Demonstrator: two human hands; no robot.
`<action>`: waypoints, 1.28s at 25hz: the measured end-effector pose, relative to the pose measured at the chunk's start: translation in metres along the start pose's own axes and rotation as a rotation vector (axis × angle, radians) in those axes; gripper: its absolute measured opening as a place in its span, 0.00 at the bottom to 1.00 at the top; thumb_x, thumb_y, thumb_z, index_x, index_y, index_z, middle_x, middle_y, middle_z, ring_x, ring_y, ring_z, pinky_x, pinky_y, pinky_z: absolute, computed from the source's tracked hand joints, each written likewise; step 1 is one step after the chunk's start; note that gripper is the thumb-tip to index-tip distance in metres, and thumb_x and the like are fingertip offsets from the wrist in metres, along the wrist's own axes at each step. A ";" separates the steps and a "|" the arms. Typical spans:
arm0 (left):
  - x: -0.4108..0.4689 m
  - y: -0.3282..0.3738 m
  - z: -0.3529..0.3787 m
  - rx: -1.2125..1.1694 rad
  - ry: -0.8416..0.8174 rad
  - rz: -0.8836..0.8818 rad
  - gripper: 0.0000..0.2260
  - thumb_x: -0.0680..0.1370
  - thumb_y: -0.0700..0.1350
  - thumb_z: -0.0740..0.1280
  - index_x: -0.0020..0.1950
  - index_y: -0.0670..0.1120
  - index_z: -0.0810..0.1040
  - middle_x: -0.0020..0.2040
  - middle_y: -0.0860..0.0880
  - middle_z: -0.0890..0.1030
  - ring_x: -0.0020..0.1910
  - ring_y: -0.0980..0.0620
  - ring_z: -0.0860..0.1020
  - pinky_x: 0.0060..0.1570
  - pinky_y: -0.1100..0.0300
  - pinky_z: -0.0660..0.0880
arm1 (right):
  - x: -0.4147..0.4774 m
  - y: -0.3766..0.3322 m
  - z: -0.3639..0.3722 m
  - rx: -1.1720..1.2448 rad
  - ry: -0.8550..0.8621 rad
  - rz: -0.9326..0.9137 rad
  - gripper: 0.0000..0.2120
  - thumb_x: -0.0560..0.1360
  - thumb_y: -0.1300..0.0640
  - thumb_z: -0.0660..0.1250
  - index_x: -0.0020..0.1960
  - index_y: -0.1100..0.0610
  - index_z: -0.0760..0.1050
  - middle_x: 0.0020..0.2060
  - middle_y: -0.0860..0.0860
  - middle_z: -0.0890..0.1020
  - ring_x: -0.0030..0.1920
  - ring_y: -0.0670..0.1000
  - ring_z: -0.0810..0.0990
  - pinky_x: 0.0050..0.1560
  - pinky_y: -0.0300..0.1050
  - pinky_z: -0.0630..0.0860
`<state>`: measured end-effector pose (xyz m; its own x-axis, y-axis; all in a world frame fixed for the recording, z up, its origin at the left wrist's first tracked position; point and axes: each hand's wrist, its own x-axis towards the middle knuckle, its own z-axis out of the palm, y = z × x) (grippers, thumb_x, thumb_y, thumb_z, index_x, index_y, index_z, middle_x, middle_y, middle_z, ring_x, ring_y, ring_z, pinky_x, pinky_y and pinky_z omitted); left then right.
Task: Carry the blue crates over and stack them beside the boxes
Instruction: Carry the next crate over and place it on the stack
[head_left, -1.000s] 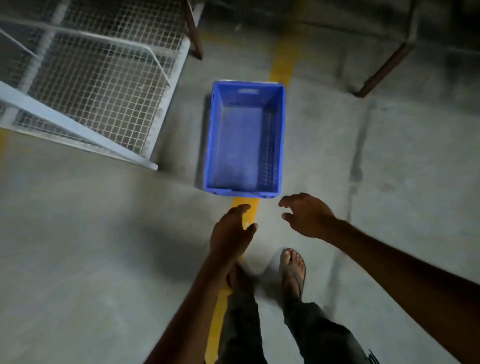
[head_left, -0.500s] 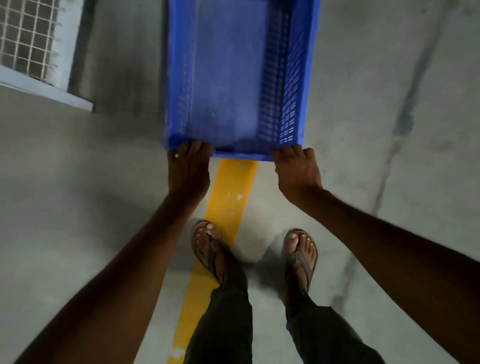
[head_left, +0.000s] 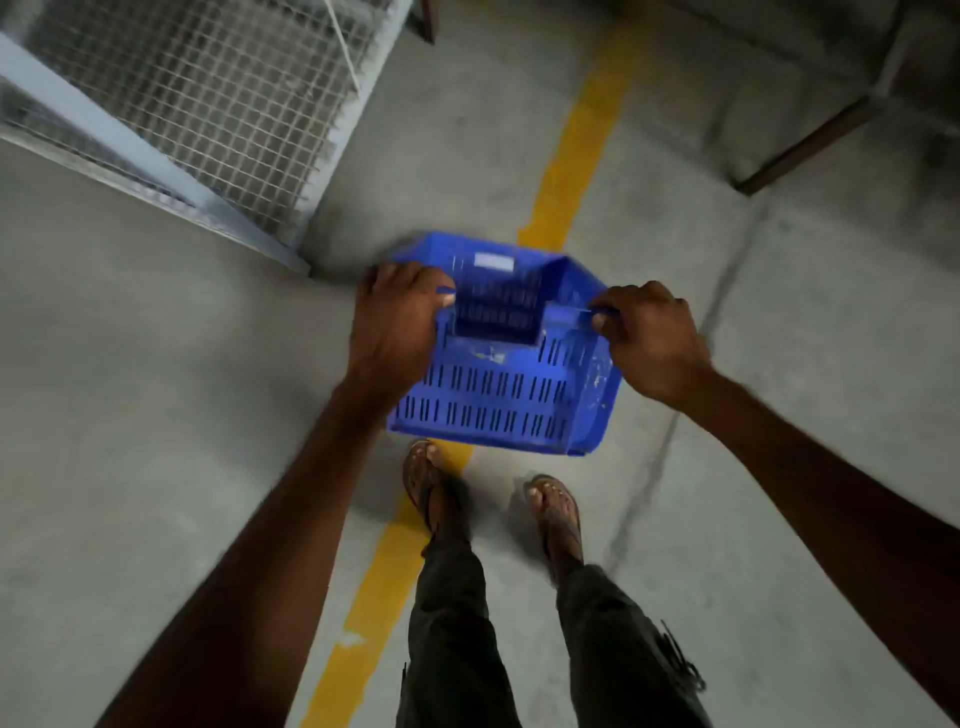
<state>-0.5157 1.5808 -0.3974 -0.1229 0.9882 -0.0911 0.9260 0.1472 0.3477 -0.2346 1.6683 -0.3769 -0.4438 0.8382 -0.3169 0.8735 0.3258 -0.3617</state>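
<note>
A blue slotted plastic crate (head_left: 498, 395) hangs in the air in front of me, tipped so its near end wall faces the camera. My left hand (head_left: 397, 325) grips the near rim at the left corner, thumb hooked over the edge. At the right corner of the same rim my right hand (head_left: 649, 340) holds on with curled fingers. The crate looks empty as far as its inside shows. No boxes are in view.
A white wire-mesh cage (head_left: 208, 104) stands at the upper left, its corner close to the crate. A yellow floor line (head_left: 571, 156) runs under my sandalled feet (head_left: 493, 499). A brown metal frame leg (head_left: 810, 140) crosses the upper right. The floor is bare concrete.
The crate lay flat on the floor; both hands reached it, took its near rim and lifted it, tilting the near end up toward me. The view pulled back.
</note>
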 end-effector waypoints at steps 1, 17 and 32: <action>-0.003 0.007 -0.036 -0.054 -0.050 -0.041 0.08 0.81 0.48 0.64 0.54 0.51 0.83 0.51 0.47 0.84 0.54 0.40 0.79 0.58 0.47 0.70 | -0.003 -0.011 -0.029 0.109 -0.052 0.010 0.08 0.80 0.55 0.65 0.56 0.51 0.81 0.47 0.49 0.84 0.54 0.56 0.77 0.54 0.51 0.73; -0.633 0.157 -0.384 -0.414 0.389 -0.860 0.21 0.69 0.67 0.70 0.51 0.53 0.86 0.53 0.62 0.84 0.53 0.62 0.81 0.52 0.76 0.72 | -0.322 -0.299 -0.095 0.273 -0.611 -1.348 0.13 0.71 0.63 0.76 0.54 0.56 0.80 0.49 0.46 0.80 0.50 0.40 0.73 0.54 0.45 0.74; -0.992 0.364 -0.234 -0.487 1.358 -1.302 0.20 0.72 0.55 0.78 0.38 0.45 0.71 0.39 0.49 0.72 0.44 0.46 0.73 0.46 0.46 0.72 | -0.773 -0.472 0.012 -0.209 -1.011 -1.913 0.31 0.67 0.47 0.80 0.67 0.43 0.74 0.60 0.36 0.78 0.59 0.37 0.75 0.61 0.33 0.70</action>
<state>-0.1404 0.6640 0.0383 -0.9152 -0.3849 0.1193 -0.0789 0.4615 0.8836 -0.3064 0.8616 0.0285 -0.4298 -0.9020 -0.0402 -0.6642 0.3460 -0.6627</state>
